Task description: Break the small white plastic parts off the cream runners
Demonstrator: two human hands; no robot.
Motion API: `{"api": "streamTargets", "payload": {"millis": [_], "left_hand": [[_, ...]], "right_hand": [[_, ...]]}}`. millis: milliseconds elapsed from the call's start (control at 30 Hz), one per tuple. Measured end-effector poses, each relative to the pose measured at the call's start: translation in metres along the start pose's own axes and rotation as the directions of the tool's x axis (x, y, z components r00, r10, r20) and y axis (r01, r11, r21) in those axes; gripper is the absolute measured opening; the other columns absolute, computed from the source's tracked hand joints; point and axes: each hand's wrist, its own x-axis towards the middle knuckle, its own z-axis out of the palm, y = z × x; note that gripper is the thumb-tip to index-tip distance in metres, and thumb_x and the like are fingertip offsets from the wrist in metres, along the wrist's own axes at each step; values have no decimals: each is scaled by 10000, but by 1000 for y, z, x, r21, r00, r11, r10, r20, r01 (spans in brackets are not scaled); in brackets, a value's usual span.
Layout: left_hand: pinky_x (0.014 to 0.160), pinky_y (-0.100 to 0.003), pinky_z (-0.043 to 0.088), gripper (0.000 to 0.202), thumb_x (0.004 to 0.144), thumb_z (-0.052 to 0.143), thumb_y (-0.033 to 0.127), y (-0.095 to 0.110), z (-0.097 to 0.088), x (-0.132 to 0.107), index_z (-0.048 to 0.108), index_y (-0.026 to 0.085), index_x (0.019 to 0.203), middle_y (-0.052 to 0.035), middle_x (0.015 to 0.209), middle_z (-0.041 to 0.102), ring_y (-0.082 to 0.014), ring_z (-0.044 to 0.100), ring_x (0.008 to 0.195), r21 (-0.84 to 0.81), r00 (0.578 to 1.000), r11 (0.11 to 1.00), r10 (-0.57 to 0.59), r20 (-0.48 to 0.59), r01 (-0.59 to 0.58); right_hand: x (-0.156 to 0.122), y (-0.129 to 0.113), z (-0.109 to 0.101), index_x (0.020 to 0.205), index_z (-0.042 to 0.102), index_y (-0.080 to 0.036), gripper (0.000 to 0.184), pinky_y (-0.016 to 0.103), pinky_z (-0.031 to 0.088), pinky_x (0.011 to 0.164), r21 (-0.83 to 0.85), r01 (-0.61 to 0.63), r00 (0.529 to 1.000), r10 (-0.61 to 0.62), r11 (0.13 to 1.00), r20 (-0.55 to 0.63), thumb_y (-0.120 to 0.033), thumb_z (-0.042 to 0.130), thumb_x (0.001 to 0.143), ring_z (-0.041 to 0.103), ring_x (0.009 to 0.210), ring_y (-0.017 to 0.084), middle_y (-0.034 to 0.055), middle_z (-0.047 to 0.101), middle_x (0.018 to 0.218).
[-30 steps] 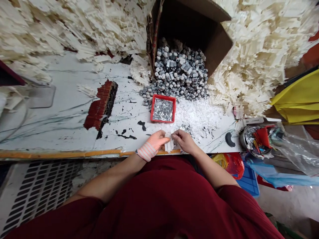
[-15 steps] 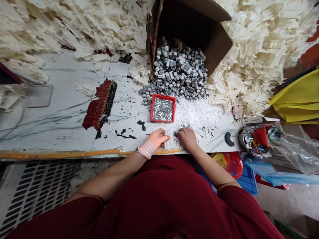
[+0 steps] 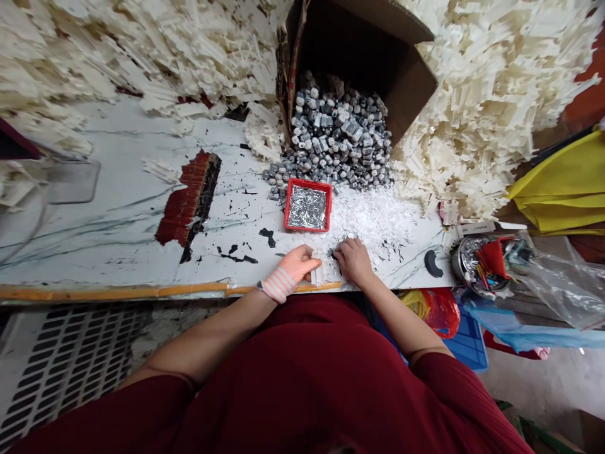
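My left hand (image 3: 293,270), in an orange-and-white striped glove, is closed at the table's front edge. Its thumb and fingers pinch the side of a small white plastic piece (image 3: 318,275). Just right of that piece, my bare right hand (image 3: 354,260) is lowered to the tabletop with its fingers curled together; whatever is under the fingertips is hidden. Small dark and shiny bits lie by those fingertips. Beyond both hands stands a red tray (image 3: 286,217) full of thin silvery metal pins (image 3: 307,208). White small plastic parts (image 3: 378,214) are spread to the tray's right.
A tipped cardboard box (image 3: 416,88) spills grey-and-white small blocks (image 3: 340,135) behind the tray. Heaps of cream plastic parts (image 3: 477,113) rise at both sides. A brush with red bristles (image 3: 186,202) lies left. At right are a metal bowl (image 3: 456,265) and yellow cloth (image 3: 562,183).
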Motion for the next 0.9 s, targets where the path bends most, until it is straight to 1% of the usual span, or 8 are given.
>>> {"api": "streamTargets", "payload": {"millis": [100,167,333,467,533,700,833,900], "left_hand": [[427,-198,414,253,645,665,263,4,2,-3,467,195,786,102,511,400,-82,446,424,70,999,997,29,-17,-27],[428,-192,396,236,650,660,258,8,3,-5,465,192,765,99,502,412,-83,453,422,130,999,991,39,-18,-37],[434,-203,392,248,639,672,264,12,3,-5,479,181,770,79,513,477,-100,495,433,171,1000,985,16,-2,-16],[499,-245,471,298,624,686,293,16,7,-9,454,178,773,50,597,544,-123,564,521,-101,992,991,-76,100,86],[512,-248,483,314,619,697,297,19,9,-13,441,177,757,46,609,553,-125,576,544,-169,986,979,-95,137,118],[401,-209,396,270,641,681,272,23,10,-12,458,185,765,77,490,491,-101,483,402,40,999,999,-29,37,27],[412,-216,385,225,668,643,289,23,11,-12,457,194,752,69,506,494,-104,477,402,64,998,998,-16,63,12],[432,-216,376,216,669,637,299,23,12,-14,458,199,736,65,511,488,-109,479,424,133,1000,991,15,27,-18]], "right_hand": [[0,-14,-5,887,598,-184,190,301,441,770,360,-96,995,99,928,9,-329,476,903,574,845,166,48,649,904],[-1,-23,-11,897,586,-196,187,278,444,736,476,-110,994,98,873,49,-355,487,888,588,805,149,24,656,885],[-4,-39,-19,834,577,-200,162,261,425,698,443,-119,993,111,888,43,-347,520,864,584,753,145,10,641,795],[-5,-43,-19,838,580,-213,143,256,409,676,361,-147,989,140,921,48,-345,534,865,580,730,144,6,642,790],[-7,-45,-19,836,578,-219,140,255,410,673,365,-160,987,155,917,42,-348,532,867,579,726,143,2,642,785],[-9,-45,-20,826,575,-216,158,261,435,697,470,-144,985,171,871,-15,-356,514,867,591,757,149,9,647,789],[-10,-46,-18,804,582,-219,166,273,445,702,462,-149,985,173,874,-10,-374,541,847,594,747,153,12,650,778],[-11,-48,-15,784,580,-216,175,272,445,685,471,-162,982,188,867,-8,-382,556,833,585,715,149,11,644,754]]}}
